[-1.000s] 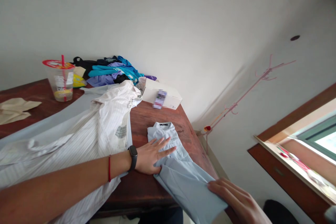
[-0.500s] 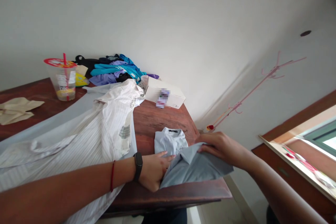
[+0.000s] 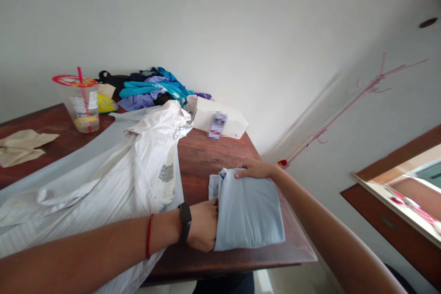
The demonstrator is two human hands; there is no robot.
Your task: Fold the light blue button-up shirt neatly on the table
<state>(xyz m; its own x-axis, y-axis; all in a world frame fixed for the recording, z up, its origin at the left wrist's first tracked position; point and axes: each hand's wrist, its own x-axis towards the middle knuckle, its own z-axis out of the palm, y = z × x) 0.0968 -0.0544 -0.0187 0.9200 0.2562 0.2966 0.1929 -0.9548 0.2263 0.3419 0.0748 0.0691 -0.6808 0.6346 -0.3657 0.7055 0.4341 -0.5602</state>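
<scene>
A light blue shirt (image 3: 246, 209) lies folded into a compact rectangle near the right front corner of the dark wooden table (image 3: 206, 154). My left hand (image 3: 203, 225) sits at the shirt's left edge with its fingers tucked under the folded layer, hidden by cloth. My right hand (image 3: 253, 170) rests on the far top edge of the fold, fingers curled over the cloth and pressing it down. A black band and a red string circle my left wrist.
A white striped shirt (image 3: 138, 165) sprawls over a pale blue garment to the left. Behind it lie a heap of blue, purple and black clothes (image 3: 151, 89), a white box (image 3: 220, 121), a plastic cup with a red straw (image 3: 81, 103) and a beige cloth (image 3: 20, 147). A pink hanger rack (image 3: 344, 108) leans on the wall.
My right hand carried the shirt's lower half up and over, laying it onto the collar end. My left hand stayed at the fold line and is now covered by the cloth.
</scene>
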